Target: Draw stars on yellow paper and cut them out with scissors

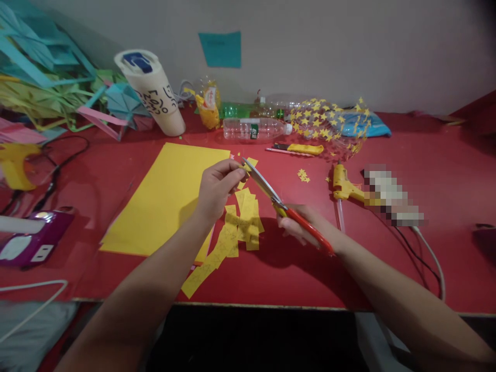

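My left hand [219,187] pinches a small yellow paper piece [247,168] between thumb and fingers. In my right hand [300,223] are red-handled scissors [310,231], their blades pointing up and left to the paper piece. Below the hands lie several yellow paper strips [232,232] with faint drawn lines, overlapping one another. Yellow sheets [155,206] are stacked under and left of my left hand. A few cut yellow stars [304,175] rest on the red table [282,284], to the right of the blades.
A yellow cutter [306,149] and a clear bottle [253,129] lie behind the scissors. Star-covered clear plastic [329,121] is at the back. Right stands a yellow glue gun [341,183] with cables nearby. A white tumbler [155,95], paper crafts [42,67] and a purple box [50,232] are left.
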Tool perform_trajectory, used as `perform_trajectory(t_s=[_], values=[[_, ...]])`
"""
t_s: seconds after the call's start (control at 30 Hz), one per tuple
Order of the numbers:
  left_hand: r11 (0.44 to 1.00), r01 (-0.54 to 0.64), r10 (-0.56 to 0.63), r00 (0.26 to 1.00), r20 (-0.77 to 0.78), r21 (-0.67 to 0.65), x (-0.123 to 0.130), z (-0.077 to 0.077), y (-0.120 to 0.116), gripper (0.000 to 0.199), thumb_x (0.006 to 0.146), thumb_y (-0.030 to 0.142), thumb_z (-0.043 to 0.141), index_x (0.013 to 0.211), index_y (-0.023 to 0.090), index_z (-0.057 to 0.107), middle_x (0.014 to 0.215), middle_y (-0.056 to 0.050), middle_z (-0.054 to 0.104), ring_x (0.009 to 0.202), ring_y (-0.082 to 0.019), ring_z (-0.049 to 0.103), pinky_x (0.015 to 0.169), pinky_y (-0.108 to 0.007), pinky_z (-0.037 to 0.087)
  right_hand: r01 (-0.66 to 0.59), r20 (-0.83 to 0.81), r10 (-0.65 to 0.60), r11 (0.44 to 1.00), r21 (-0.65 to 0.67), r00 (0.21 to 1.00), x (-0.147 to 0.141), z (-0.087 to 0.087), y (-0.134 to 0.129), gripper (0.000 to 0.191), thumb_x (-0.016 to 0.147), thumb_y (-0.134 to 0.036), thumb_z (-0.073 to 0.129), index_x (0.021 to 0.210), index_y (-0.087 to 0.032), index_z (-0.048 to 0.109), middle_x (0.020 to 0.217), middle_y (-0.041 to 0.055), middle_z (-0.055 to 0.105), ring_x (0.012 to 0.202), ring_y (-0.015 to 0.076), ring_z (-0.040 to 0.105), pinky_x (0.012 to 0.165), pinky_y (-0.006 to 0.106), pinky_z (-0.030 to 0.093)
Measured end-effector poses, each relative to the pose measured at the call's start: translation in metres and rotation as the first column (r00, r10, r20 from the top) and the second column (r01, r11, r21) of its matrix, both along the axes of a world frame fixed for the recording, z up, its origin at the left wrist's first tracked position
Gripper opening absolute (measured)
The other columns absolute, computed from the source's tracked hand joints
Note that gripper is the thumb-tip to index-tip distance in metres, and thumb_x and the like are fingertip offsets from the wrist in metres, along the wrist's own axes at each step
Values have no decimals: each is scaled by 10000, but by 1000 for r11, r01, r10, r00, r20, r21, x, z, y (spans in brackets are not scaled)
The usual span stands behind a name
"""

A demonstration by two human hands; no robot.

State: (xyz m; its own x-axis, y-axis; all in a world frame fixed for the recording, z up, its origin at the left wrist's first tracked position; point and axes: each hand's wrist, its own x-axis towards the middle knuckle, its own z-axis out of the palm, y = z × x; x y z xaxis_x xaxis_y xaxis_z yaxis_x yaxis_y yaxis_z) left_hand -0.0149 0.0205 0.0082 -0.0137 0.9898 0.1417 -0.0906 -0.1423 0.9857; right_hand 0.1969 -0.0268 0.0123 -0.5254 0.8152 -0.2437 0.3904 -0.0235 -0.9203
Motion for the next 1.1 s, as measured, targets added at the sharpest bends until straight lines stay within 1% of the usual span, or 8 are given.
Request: perform_trajectory(t_s=[0.13,0.3,0.5,0.67,0.83,0.97,1.1], values=[[1000,-3,2,1000,30,8,1,2,-1,76,663,252,647,619,190,640,537,29,538,440,-53,366,405,-196,287,17,-23,-17,1000,-19,1000,0,0,-1,574,782,-762,575,653,-222,427,471,-93,374,417,68,367,472,256,351],[1000,-11,11,999,30,5,1,4,-2,84,646,255,655,605,186,631,534,30,543,435,-48,358,398,-198,278,54,-49,-60,992,-111,997,-1,-3,-1,580,738,-760,631,675,-212,453,480,-95,394,381,55,375,408,233,326],[1000,-12,12,1000,14,24,1,3,-1,93,666,255,642,602,188,628,526,33,517,439,-51,350,402,-203,278,59,-60,-68,988,-140,996,-2,-2,0,610,709,-796,620,665,-213,445,478,-96,395,362,43,349,379,222,314],[1000,0,1,1000,-9,30,-2,4,0,92,670,255,646,606,189,642,531,28,514,445,-55,350,404,-208,280,60,-36,-65,989,-132,997,0,-2,1,584,712,-743,665,653,-213,427,503,-89,407,371,42,361,373,211,292],[1000,10,-10,999,-31,17,-5,5,2,107,641,285,664,609,183,652,548,17,544,438,-51,341,398,-208,266,46,-18,-48,992,-114,999,2,-1,2,550,746,-703,663,654,-214,430,507,-80,431,376,44,364,371,207,280],[1000,26,-26,999,-23,-2,-8,7,3,109,613,286,686,597,179,673,521,19,539,430,-48,344,393,-202,259,36,-14,-38,994,-104,999,2,1,3,563,736,-717,659,628,-222,414,475,-87,404,379,52,374,386,214,317],[998,46,-47,999,-9,-32,-10,9,4,110,592,276,709,576,173,675,524,10,567,428,-47,357,395,-200,260,28,-14,-29,995,-100,999,1,3,4,581,724,-738,656,608,-227,405,469,-78,423,371,55,373,403,230,364]])
